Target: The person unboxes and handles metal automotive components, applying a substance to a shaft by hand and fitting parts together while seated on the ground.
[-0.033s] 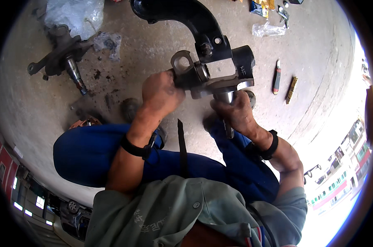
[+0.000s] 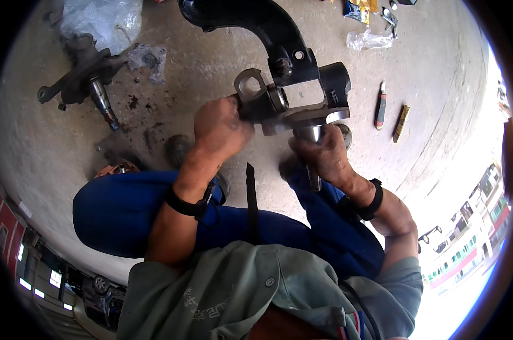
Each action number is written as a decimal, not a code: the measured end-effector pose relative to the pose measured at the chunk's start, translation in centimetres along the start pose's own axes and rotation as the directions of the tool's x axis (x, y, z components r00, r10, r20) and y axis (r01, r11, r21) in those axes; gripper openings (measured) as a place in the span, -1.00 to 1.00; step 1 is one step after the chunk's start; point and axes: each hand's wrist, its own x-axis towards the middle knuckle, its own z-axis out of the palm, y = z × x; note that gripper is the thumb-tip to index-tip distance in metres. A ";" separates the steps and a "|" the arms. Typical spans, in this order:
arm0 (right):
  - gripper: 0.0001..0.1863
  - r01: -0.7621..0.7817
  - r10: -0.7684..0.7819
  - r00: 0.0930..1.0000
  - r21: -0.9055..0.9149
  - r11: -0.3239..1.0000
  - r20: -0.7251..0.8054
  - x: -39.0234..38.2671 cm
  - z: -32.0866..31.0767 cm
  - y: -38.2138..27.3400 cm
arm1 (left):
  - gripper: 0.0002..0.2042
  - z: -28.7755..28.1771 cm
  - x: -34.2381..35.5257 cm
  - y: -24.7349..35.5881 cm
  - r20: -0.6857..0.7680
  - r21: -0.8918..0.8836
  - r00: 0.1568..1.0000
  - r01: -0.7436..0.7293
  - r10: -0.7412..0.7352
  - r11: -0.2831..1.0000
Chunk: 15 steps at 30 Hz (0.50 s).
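Note:
A steering knuckle (image 2: 302, 118), black with bare machined metal faces, sits against the end of a curved black axle beam (image 2: 256, 22). Wrapped round its left part, beside a round ring-shaped lug, is my left hand (image 2: 223, 126), fingers closed. The knuckle's shiny spindle (image 2: 308, 133) points down toward my legs. My right hand (image 2: 324, 153) is closed round that spindle, whose tip shows below the fist. A window-like gap shows between the beam end and the knuckle. The fingertips of both hands are partly hidden.
At the left lies an old greasy knuckle (image 2: 89, 68) among dark crumbs, near clear plastic wrapping (image 2: 101, 22). A red-and-black utility knife (image 2: 380, 107) and a yellowish bar (image 2: 401, 123) lie on the concrete floor to the right. More packaging (image 2: 370, 39) is at the upper right.

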 end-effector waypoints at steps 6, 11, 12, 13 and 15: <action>-0.78 -0.005 0.005 1.000 0.065 0.998 0.006 -0.6 0.4 0.1 | -0.80 -0.9 -0.3 0.2 0.062 0.068 0.997 0.048 -0.052 0.997; -0.77 0.027 -0.028 1.000 0.078 0.997 0.010 -0.9 1.0 0.0 | -0.80 -1.5 -0.2 0.3 0.085 0.101 0.994 0.060 -0.069 0.993; -0.77 0.024 -0.024 1.000 0.092 0.995 0.000 -1.1 1.1 -0.1 | -0.81 -1.6 -0.2 0.3 0.092 0.100 0.993 0.064 -0.073 0.993; -0.76 0.018 -0.018 1.000 0.088 0.996 0.000 -1.1 1.1 -0.1 | -0.81 -1.6 -0.2 0.3 0.097 0.099 0.992 0.068 -0.078 0.993; -0.77 0.037 -0.036 0.999 0.063 0.997 -0.017 -1.2 1.2 -0.1 | -0.81 -1.6 -0.3 0.4 0.083 0.088 0.995 0.052 -0.059 0.995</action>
